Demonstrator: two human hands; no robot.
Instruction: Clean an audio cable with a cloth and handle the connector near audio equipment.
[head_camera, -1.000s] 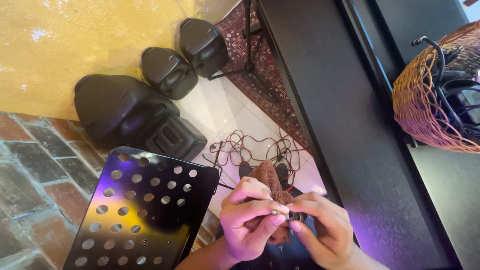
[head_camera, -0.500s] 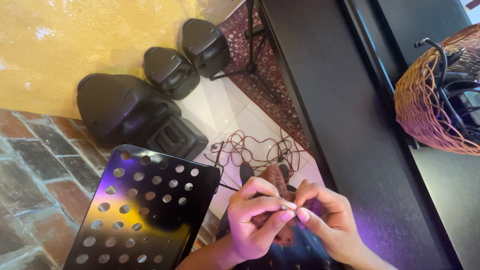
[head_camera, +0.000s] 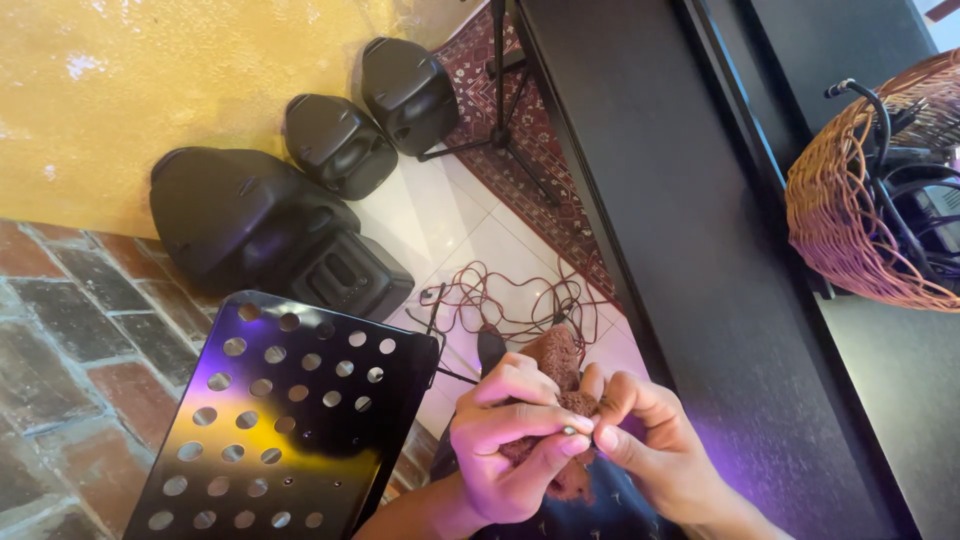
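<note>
A small metal connector (head_camera: 570, 430) is pinched between thumb and forefinger of the left hand (head_camera: 505, 440) and steadied by the right hand (head_camera: 650, 445), fingers pressed together. Behind it sits a brown foam windscreen (head_camera: 555, 360); left, a perforated music stand (head_camera: 280, 410).

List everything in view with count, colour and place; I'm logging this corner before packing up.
speakers: three, black, on the floor along the yellow wall
perforated music-stand tray: one, black, lower left
tangled cable: one, reddish, on the white tiles
stand legs: one set, black, on the patterned rug
wicker basket: one, tan, right edge, holding black cables
brown fuzzy thing: one, between both hands
left hand: pinching a small part
right hand: fingertips meeting the left's
</note>
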